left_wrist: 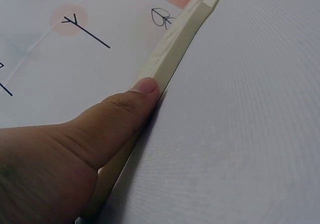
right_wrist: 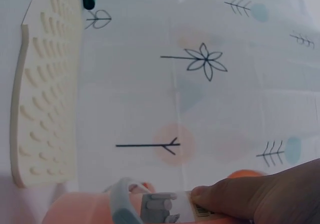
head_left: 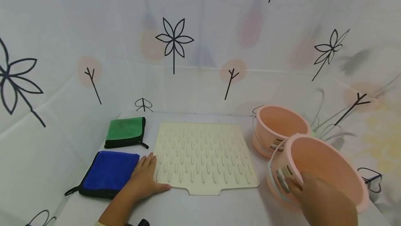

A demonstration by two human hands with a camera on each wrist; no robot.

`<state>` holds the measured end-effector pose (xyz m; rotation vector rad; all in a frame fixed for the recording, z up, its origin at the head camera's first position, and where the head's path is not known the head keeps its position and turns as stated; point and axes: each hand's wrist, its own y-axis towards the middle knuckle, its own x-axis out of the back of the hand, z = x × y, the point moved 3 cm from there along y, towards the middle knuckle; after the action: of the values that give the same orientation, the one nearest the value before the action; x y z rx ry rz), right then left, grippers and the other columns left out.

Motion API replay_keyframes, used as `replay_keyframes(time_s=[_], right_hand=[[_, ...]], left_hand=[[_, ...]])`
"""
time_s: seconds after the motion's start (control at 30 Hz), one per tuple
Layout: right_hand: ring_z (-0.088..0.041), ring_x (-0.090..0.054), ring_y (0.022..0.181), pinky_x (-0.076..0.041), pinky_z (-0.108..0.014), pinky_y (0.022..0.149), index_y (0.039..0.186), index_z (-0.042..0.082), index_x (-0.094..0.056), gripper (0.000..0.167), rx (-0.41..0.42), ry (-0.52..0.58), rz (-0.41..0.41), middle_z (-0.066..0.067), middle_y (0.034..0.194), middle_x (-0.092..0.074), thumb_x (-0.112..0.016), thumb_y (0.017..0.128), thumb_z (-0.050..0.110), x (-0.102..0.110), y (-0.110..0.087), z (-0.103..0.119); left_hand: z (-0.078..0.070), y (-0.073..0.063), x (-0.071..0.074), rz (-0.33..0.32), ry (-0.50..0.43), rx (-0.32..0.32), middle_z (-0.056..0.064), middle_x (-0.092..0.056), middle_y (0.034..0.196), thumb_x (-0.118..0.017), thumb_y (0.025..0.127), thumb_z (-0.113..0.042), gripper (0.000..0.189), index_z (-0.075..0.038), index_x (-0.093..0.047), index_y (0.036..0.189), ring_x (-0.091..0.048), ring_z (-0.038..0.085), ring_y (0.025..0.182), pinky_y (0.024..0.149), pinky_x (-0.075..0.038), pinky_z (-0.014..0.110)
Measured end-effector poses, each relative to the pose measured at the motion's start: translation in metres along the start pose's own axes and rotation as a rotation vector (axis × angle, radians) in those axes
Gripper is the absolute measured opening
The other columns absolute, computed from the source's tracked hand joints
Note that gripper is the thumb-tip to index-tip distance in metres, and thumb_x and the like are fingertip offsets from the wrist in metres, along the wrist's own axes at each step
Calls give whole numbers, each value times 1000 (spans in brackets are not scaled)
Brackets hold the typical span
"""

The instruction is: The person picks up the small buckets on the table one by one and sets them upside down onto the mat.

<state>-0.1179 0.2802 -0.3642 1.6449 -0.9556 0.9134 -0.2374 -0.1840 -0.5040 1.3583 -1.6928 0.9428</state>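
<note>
A cream board point(head_left: 203, 156) with rows of raised ridges lies flat on the table. My left hand point(head_left: 144, 179) rests at its near left corner, fingers along the left side and thumb by the front edge. In the left wrist view the thumb point(left_wrist: 120, 112) touches the board's edge point(left_wrist: 172, 59). On the right, my right hand point(head_left: 325, 198) grips the near rim of a tilted peach bucket point(head_left: 319, 154), thumb outside over a label; the fingers inside are mostly hidden. The right wrist view shows the bucket's pale handle point(right_wrist: 122, 204) beside the thumb point(right_wrist: 220, 199).
A second peach bucket point(head_left: 282, 119) stands just behind the held one. Left of the board lie a blue zipped pouch point(head_left: 109, 172), close to my left hand, and a green folded cloth item point(head_left: 125, 130) with black trim. A patterned white curtain point(head_left: 200, 45) closes off the back and sides.
</note>
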Motion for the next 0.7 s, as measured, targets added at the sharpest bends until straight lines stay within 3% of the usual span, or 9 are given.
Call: replay_keyframes(time_s=[0.07,0.17,0.33,0.47,0.5,0.53,0.57,0.7], right_hand=[[-16,-35,53,-29,-34,42,98,21,-75,20,29,11,-61,-1,64,-38,-84,80,17,2,2,5],[-17,-34,55,-29,-33,43,103,25,-74,38,185,-98,-123,-2,68,-37,-85,71,9,2,4,12],[-15,-32,54,-25,-33,42,97,25,-75,30,144,-32,-213,1,67,-36,-85,70,18,3,9,23],[-16,-33,55,-25,-32,43,97,23,-79,32,159,-6,-259,1,68,-38,-85,66,18,5,12,32],[-15,-32,54,-25,-32,44,92,20,-77,25,122,19,-247,2,66,-37,-86,68,22,5,14,33],[-15,-31,54,-25,-31,44,90,19,-77,13,115,27,-248,2,66,-37,-82,80,26,5,15,35],[-14,-30,53,-24,-31,44,83,16,-73,16,77,60,-246,3,64,-35,-81,82,30,5,17,37],[-13,-25,49,-21,-30,43,62,18,-43,53,-116,219,-251,6,55,-28,-78,88,48,5,24,44]], left_hand=[[0,0,1,3,2,2,29,-19,171,-84,63,-79,143,7,-27,161,-12,55,156,124,-13,71],[1,0,1,7,-2,5,29,-18,171,-84,64,-78,142,7,-26,162,-12,54,157,124,-13,71],[0,0,0,9,-9,4,28,-18,171,-84,64,-79,142,6,-26,162,-11,54,157,124,-12,71],[0,0,0,12,-10,10,28,-18,171,-83,63,-80,143,6,-26,162,-10,54,157,124,-11,71],[0,-1,0,14,-12,13,28,-18,171,-84,63,-80,143,6,-26,162,-10,54,157,124,-11,71],[1,-1,0,15,-9,15,27,-17,172,-83,63,-80,143,6,-26,162,-10,54,157,124,-11,71],[1,-1,0,16,-8,16,27,-17,172,-83,64,-80,143,6,-26,163,-10,53,157,124,-11,71],[0,-1,1,20,-11,16,27,-17,172,-84,64,-79,142,5,-26,163,-10,53,158,124,-11,71]])
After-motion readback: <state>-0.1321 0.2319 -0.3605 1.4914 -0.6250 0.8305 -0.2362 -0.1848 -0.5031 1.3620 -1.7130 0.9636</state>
